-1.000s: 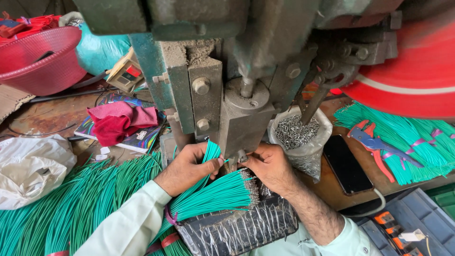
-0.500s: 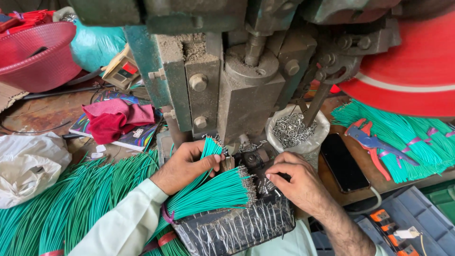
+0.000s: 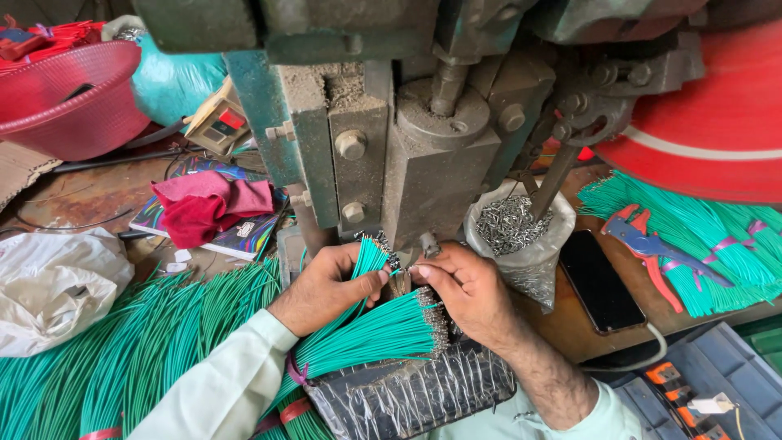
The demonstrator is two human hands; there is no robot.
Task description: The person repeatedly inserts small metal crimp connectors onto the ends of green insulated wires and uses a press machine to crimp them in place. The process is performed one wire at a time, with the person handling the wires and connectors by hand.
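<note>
— What have you got under the press?

— A bundle of green wires, fanned out so the bare metal ends face the machine. It lies across a black foil-wrapped pad just in front of me, which keeps the tips level with the die, I'd judge.

— And your hands?

— My left hand is clenched on a small bunch of green wires pulled up from the bundle, thumb on top, tips pointing at the gap below the grey press block. My right hand is pinched at the wire ends right beside that gap; fingers closed, but whether there's a single wire or a terminal between them I cannot tell, it's too small to see.

— What's within reach?

— A bag of small metal terminals just right of the block, close enough to pick from without shifting. Beyond it a dark phone lies flat on the bench, then a red and blue crimping tool resting on more green wires tied with pink bands. On my left, a big loose heap of green wires, a white bag, a red cloth and a red basket further back.
</note>
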